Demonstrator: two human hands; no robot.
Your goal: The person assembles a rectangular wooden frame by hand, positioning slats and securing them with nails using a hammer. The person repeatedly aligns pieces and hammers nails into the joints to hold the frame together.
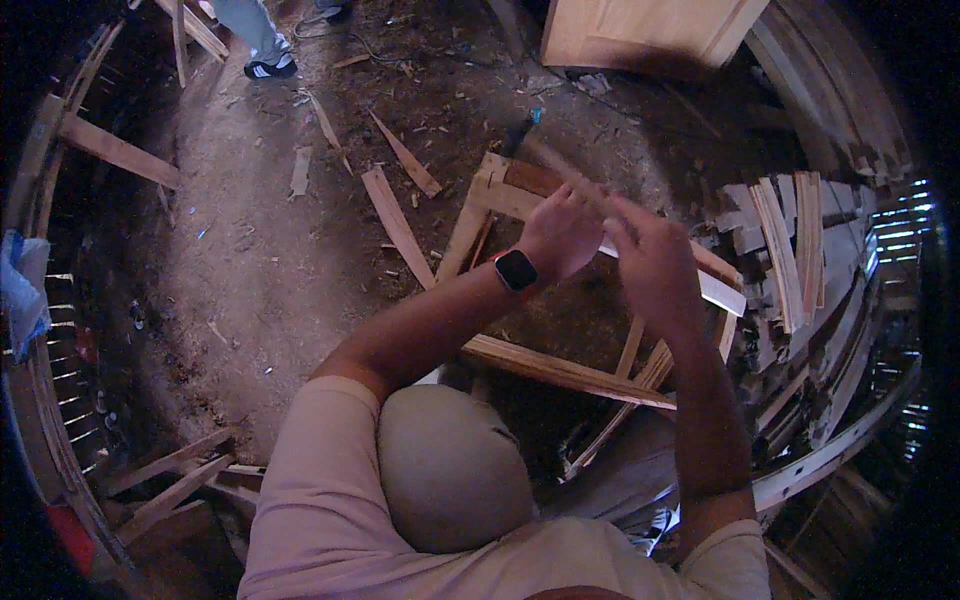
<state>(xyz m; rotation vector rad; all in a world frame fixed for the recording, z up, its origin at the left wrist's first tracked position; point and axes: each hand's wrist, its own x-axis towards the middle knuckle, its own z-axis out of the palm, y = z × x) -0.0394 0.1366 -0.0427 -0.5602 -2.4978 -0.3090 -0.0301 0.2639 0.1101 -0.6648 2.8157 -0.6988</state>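
Observation:
My left hand (565, 232), with a watch on its wrist, is closed over the far rail of a wooden frame (570, 370). What lies inside its fingers is hidden. Close beside it, my right hand (655, 255) is closed and somewhat smeared by motion. A blurred light-brown stick-like piece (568, 168) slants from the two hands toward the far left, apparently in the right hand's grip; its kind cannot be made out. The frame stands low in front of my knees, its far left corner (492, 172) showing a joint of two bars.
Loose wood strips (395, 225) and shavings lie on the dirt floor. Stacked boards (790, 245) lean at the right. A wooden panel (650, 35) stands at the back. Another person's leg and shoe (270, 65) show at the far left. Scrap timber (175, 480) lies lower left.

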